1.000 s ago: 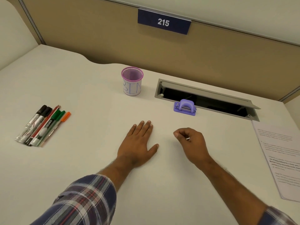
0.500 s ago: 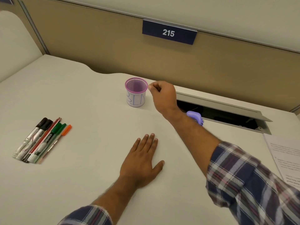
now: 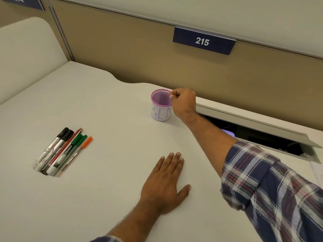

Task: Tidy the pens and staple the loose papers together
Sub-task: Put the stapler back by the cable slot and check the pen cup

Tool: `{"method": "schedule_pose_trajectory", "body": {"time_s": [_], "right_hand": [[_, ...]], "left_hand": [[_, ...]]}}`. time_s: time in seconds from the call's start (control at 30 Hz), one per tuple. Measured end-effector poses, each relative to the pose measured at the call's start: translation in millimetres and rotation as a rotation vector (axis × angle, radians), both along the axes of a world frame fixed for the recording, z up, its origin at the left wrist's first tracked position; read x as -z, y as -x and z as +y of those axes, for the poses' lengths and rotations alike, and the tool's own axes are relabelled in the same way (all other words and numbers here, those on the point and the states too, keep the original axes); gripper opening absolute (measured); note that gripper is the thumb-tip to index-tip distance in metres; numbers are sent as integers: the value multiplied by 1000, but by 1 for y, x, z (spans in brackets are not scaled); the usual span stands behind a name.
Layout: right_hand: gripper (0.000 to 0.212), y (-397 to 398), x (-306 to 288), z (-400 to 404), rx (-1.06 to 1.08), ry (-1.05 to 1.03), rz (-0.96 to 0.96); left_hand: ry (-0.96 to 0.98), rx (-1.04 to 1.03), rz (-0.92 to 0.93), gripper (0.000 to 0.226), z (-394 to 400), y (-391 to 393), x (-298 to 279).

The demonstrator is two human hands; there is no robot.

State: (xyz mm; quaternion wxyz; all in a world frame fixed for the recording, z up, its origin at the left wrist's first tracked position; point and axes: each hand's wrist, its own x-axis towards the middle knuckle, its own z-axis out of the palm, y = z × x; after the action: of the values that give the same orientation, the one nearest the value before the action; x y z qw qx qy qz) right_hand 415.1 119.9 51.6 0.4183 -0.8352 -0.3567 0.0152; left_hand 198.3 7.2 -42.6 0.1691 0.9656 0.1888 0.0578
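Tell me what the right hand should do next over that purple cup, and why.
Probably let go: the right hand pinches something tiny, too small to identify, at the rim of the purple mesh cup. The left hand lies flat on the desk, and the pens wait untouched to the left.

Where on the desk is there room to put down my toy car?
Bare desk lies between the pens and the purple cup, and also near the front edge, left of the flat left hand. It is crowded at the cup, where the right hand pinches at the rim, and by the open cable tray.
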Motion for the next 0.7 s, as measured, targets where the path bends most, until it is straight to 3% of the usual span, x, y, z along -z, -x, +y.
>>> {"method": "schedule_pose_trajectory", "body": {"time_s": [0.23, 0.37, 0.57, 0.7], "right_hand": [[10, 9, -10, -43, 2, -98, 45], [13, 28, -3, -102, 0, -113, 174], [3, 68, 27, -216, -23, 103, 206], [9, 87, 41, -274, -80, 272, 175]], "left_hand": [[-20, 11, 32, 78, 0, 0, -1], [-39, 8, 51, 79, 1, 0, -1], [-65, 9, 72, 79, 1, -1, 1], [-75, 10, 73, 79, 1, -1, 2]]}}
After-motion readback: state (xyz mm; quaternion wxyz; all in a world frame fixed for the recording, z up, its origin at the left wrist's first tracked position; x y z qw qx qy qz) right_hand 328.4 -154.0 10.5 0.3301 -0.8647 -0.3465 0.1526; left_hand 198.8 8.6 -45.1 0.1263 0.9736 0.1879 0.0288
